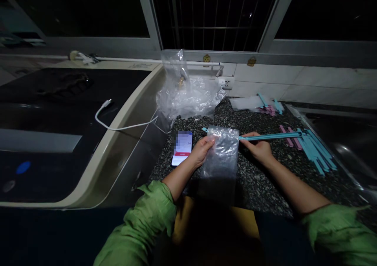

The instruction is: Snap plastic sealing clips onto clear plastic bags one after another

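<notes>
My left hand [202,150] pinches the upper left corner of a small clear plastic bag [221,156] that lies on the dark speckled counter [259,183]. My right hand [258,147] is closed on a long light-blue plastic strip [271,136], which lies across the bag's top edge with its left tip poking out past the bag. Both arms wear green sleeves.
A phone [182,148] with a lit screen lies left of the bag. A heap of clear plastic bags [188,95] sits behind it, near a white cable [123,126]. Blue strips [316,150] and pink strips [287,135] lie at right; more lie at the back [269,107]. A wall socket [226,82] is behind.
</notes>
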`<state>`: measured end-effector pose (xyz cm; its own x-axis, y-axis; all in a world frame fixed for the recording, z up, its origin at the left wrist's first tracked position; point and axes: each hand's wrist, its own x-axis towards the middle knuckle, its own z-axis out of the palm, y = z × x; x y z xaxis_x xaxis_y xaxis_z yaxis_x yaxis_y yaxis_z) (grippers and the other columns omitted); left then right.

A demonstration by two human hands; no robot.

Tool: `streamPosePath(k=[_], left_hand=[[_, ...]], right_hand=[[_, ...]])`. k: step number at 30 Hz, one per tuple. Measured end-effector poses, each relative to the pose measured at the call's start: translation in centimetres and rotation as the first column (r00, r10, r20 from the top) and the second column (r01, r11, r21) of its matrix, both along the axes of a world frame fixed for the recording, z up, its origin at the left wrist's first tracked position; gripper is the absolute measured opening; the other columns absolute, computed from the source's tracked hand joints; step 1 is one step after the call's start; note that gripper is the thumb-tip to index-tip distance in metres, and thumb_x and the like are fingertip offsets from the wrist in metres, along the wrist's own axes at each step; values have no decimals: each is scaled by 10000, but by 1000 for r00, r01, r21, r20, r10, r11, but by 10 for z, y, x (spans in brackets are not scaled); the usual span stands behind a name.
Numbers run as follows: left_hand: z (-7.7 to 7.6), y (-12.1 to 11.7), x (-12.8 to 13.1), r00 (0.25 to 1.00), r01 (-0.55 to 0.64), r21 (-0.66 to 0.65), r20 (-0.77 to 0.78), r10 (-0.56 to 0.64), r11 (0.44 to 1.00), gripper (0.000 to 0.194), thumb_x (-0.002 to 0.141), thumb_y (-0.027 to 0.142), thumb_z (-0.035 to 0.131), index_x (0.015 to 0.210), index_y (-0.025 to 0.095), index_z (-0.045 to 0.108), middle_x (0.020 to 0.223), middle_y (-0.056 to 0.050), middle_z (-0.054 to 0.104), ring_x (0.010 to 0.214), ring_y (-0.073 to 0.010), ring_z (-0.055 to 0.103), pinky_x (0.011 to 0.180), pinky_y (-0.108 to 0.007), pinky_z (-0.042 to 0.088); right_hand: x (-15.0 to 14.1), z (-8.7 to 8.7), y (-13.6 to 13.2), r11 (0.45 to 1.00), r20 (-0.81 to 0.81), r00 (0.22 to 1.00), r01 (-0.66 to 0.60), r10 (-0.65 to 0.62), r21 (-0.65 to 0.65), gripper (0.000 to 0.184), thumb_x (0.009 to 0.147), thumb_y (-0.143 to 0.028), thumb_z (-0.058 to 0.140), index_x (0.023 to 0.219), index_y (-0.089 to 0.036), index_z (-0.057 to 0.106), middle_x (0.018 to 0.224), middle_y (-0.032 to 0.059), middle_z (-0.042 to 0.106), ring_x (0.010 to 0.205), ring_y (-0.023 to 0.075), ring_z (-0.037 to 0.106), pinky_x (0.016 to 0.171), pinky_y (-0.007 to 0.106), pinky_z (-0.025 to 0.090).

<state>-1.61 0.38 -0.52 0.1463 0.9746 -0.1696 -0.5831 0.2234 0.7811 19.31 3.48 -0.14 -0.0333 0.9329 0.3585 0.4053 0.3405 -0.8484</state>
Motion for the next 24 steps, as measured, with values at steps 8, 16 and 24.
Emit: streamPosePath(k=[8, 16, 24], left_hand=[[5, -2, 1, 995, 92, -46, -21, -93, 995, 390, 420, 392, 811, 639, 112, 651, 549, 0, 624, 493, -85, 509, 547, -210, 360], [7, -2, 2, 999, 52, -75, 7, -52, 996, 342, 403, 330, 812, 580, 109, 620, 520, -1, 606, 477, -90, 510, 535, -220, 370], [2, 2, 0, 995, -88, -162, -56, 80, 983, 241, 496, 254, 740, 448, 132, 537, 407, 36, 499, 392, -79, 444, 467, -224, 313]], right_hand=[[-5, 1, -6, 999, -29, 999, -45, 45, -8, 339, 619, -525, 664, 718, -207, 603, 715, 20, 630, 693, 170, 586, 728, 339, 481], [-6, 3, -10, 995, 0, 995, -96, 96, 15, 329, 640, -525, 648, 705, -206, 600, 709, 22, 624, 688, 165, 583, 706, 324, 486], [-5, 3, -9, 990, 57, 989, -138, 136, 28, 295, 677, -503, 627, 725, -213, 599, 723, 21, 637, 706, 171, 595, 705, 330, 495]])
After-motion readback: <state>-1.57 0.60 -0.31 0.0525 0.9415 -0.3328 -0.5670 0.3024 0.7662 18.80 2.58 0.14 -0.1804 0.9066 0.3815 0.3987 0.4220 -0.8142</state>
